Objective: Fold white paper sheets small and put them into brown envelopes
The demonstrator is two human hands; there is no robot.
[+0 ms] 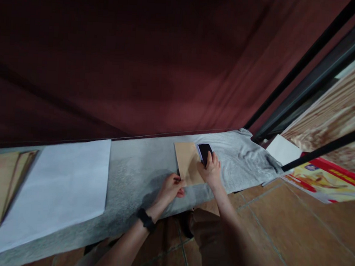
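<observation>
A tan sheet of paper [188, 161] lies on a grey shirt [242, 159] spread over a grey padded table [135, 174]. My left hand [171, 188], with a black watch on the wrist, pinches the near left corner of the tan sheet. My right hand [211, 169] presses down on a dark, flat scraper-like tool [204, 152] at the sheet's far right edge, fingers curled over it.
A large white sheet [59, 190] lies on the table at the left, with brown boards [0, 186] beyond it. A dark red curtain [139, 66] hangs behind the table. White paper [283, 149] and a colourful poster [321, 180] lie on the tiled floor [279, 235] at the right.
</observation>
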